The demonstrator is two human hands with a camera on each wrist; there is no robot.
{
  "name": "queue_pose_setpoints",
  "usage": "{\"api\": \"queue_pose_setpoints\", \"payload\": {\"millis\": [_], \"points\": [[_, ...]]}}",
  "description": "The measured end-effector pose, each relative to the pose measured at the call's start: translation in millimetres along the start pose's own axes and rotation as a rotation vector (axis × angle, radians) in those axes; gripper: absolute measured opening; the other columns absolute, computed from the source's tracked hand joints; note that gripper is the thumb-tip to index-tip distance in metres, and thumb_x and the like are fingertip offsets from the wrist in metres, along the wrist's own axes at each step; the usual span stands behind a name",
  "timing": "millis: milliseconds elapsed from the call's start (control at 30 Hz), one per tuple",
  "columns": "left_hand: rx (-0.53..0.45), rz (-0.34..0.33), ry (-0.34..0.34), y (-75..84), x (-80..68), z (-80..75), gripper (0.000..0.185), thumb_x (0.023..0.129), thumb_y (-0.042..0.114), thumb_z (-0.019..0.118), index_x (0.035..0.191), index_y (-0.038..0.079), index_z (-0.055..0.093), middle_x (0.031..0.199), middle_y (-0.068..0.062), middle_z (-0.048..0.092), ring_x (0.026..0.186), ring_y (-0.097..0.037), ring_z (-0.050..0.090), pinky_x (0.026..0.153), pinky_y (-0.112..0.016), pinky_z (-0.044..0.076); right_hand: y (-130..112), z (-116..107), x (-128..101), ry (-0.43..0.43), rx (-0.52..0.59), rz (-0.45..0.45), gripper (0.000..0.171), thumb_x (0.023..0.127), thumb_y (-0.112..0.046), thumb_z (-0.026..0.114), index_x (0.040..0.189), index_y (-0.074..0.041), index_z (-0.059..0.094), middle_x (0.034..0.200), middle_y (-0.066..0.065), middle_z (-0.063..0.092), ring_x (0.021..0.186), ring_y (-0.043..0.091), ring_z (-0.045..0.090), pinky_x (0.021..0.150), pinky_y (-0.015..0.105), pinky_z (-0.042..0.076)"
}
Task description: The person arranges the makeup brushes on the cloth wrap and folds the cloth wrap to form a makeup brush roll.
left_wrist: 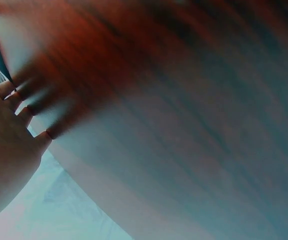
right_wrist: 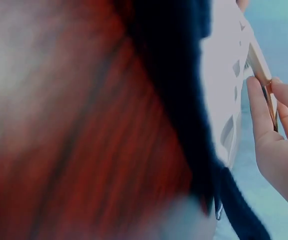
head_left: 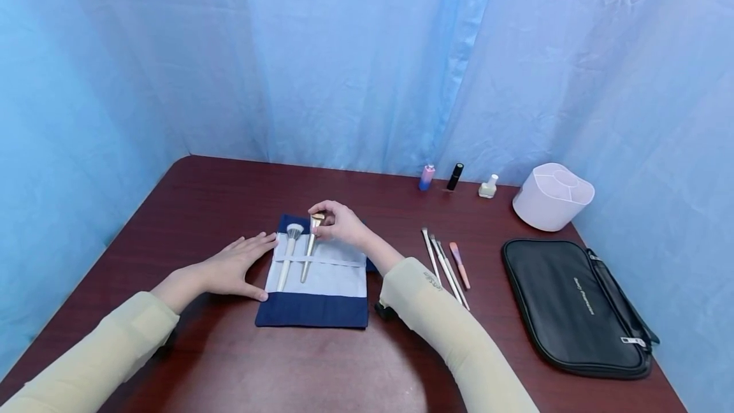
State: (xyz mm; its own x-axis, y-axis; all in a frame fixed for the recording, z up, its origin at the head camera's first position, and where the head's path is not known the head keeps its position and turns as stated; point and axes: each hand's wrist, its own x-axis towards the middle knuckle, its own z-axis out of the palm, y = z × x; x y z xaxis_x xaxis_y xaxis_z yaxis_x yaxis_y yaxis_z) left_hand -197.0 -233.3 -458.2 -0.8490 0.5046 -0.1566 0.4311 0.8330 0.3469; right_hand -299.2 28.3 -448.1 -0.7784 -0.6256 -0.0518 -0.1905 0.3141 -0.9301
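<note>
A navy and white brush roll (head_left: 321, 276) lies open on the dark red table (head_left: 241, 362). Two white-handled makeup brushes sit under its elastic band: a fluffy one (head_left: 288, 253) on the left and a gold-ferruled one (head_left: 310, 244) beside it. My right hand (head_left: 338, 223) pinches the head of the gold-ferruled brush; the right wrist view shows the fingers (right_wrist: 264, 117) against that brush (right_wrist: 261, 65). My left hand (head_left: 237, 266) lies flat on the table at the roll's left edge, fingers straight, and the left wrist view shows its fingertips (left_wrist: 18, 95) pressing the table.
To the right of the roll lie several loose brushes (head_left: 444, 263). A black zip pouch (head_left: 573, 304) sits at the right, a white divided holder (head_left: 552, 195) behind it. A pink bottle (head_left: 427, 177), a black tube (head_left: 455, 176) and a nail polish bottle (head_left: 489, 187) stand at the back.
</note>
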Motion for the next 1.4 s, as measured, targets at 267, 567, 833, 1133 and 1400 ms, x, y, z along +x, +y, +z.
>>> {"api": "queue_pose_setpoints", "payload": {"millis": [267,567,833,1133,1400], "points": [[0.006,0.009,0.011,0.5,1.0,-1.5,0.111,0.069,0.071,0.066,0.150,0.007,0.023,0.156,-0.013,0.021,0.143,-0.036,0.016,0.112,-0.060,0.013,-2.0,-2.1,-7.2,-0.079,-0.260,-0.041,0.033,0.087,-0.019,0.069,0.118,-0.014,0.062,0.115,0.001,0.055,0.085,0.012,0.060,0.066,0.026,0.052],[0.008,0.025,0.018,1.7,2.9,-1.9,0.111,0.069,0.070,0.066,0.150,0.007,0.024,0.156,-0.013,0.021,0.143,-0.036,0.017,0.111,-0.060,0.014,-1.5,-0.4,-9.9,-0.217,-0.319,-0.054,0.022,0.090,-0.019,0.065,0.111,-0.013,0.067,0.109,-0.002,0.064,0.088,0.010,0.061,0.075,0.022,0.051],[0.011,0.023,0.014,1.7,4.1,-0.3,0.111,0.069,0.072,0.065,0.150,0.008,0.024,0.156,-0.012,0.021,0.143,-0.036,0.017,0.111,-0.060,0.013,0.3,0.8,-11.3,-0.298,-0.381,-0.088,0.019,0.092,-0.022,0.063,0.109,-0.018,0.070,0.108,-0.008,0.066,0.093,0.002,0.059,0.077,0.020,0.049],[-0.002,0.026,0.009,3.4,3.4,0.9,0.112,0.069,0.071,0.065,0.150,0.007,0.023,0.156,-0.013,0.020,0.143,-0.037,0.016,0.111,-0.060,0.013,-8.8,-9.7,-17.7,-0.270,-0.382,-0.063,0.020,0.092,-0.022,0.063,0.111,-0.017,0.069,0.116,-0.005,0.063,0.099,0.007,0.060,0.079,0.022,0.050],[0.001,0.029,0.035,1.7,-0.5,2.2,0.111,0.069,0.070,0.067,0.149,0.006,0.025,0.156,-0.013,0.021,0.142,-0.037,0.017,0.111,-0.060,0.014,-32.1,-43.5,-36.5,-0.133,-0.424,-0.090,0.028,0.090,-0.027,0.065,0.115,-0.014,0.067,0.118,-0.004,0.061,0.103,0.014,0.059,0.085,0.028,0.050]]}}
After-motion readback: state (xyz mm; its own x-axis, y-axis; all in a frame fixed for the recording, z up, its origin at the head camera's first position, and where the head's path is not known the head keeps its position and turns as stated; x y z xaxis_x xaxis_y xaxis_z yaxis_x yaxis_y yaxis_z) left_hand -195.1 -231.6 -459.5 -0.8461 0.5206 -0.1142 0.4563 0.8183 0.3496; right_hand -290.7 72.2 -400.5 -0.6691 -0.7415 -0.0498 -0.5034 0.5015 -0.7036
